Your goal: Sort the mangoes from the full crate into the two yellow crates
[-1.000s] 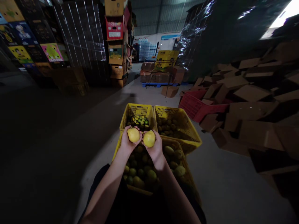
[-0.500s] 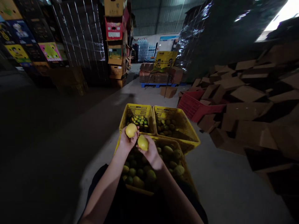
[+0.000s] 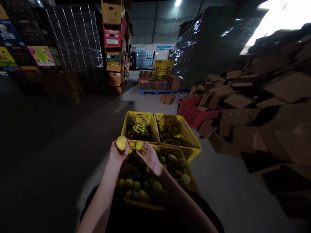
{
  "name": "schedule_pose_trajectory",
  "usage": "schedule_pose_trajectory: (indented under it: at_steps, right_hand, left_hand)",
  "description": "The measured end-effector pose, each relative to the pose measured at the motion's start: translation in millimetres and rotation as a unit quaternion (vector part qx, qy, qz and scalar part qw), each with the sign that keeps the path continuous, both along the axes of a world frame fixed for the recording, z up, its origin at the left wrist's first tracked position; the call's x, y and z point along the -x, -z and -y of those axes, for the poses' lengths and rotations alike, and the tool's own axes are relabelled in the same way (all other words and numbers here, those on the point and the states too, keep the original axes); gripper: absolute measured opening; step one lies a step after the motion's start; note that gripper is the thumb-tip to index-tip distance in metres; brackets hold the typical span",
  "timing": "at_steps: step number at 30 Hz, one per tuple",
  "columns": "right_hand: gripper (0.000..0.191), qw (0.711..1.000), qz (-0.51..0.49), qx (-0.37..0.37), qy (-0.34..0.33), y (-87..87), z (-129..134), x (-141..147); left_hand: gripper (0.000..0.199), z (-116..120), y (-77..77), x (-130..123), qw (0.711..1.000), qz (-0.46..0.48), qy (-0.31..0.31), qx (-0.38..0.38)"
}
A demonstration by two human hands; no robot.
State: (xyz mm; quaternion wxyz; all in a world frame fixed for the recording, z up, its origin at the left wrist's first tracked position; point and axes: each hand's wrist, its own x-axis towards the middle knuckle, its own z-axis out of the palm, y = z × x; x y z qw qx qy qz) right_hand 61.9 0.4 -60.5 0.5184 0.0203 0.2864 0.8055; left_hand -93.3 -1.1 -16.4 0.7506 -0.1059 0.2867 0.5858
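A yellow lemon rests in my left hand, whose fingers curl round it from below. My right hand has a second yellow lemon at its fingertips; this lemon is slightly blurred. Both hands are over the far edge of the near yellow crate, which holds many green and yellowish fruits in shadow. Beyond it stand two more yellow crates. The back left crate contains small green and yellow fruits, and the back right crate contains darker-looking fruits.
A red crate lies beside a large heap of cardboard boxes on the right. Stacked cartons and a wrapped pallet load stand at the back left. A blue pallet carries boxes straight ahead.
My hands have moved apart, the left one shifting left with its lemon. The right-hand lemon has gone from the palm to the fingertips. The whole view has shifted a little.
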Motion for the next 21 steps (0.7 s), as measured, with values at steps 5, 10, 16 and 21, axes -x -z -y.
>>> schedule_pose_trajectory:
  at_steps: [5,10,16,21]
  right_hand:
    - [0.019,0.922,0.381,-0.061,0.046,-5.1,-25,-31]
    - [0.023,0.853,0.517,-0.08,0.0,6.9,-12,-38]
    - [0.025,0.864,0.499,-0.064,0.026,2.2,-10,-55]
    - [0.024,0.871,0.487,-0.026,0.056,-0.9,-8,-76]
  left_hand:
    - [0.028,1,0.2,0,1.0,0.0,-0.009,0.013]
    - [0.03,1,5.4,-5,1.0,-0.021,-0.004,0.009]
    - [0.03,1,32.9,-12,0.991,-0.124,0.019,0.041]
    - [0.031,19,79.9,-28,0.956,-0.236,0.138,0.103]
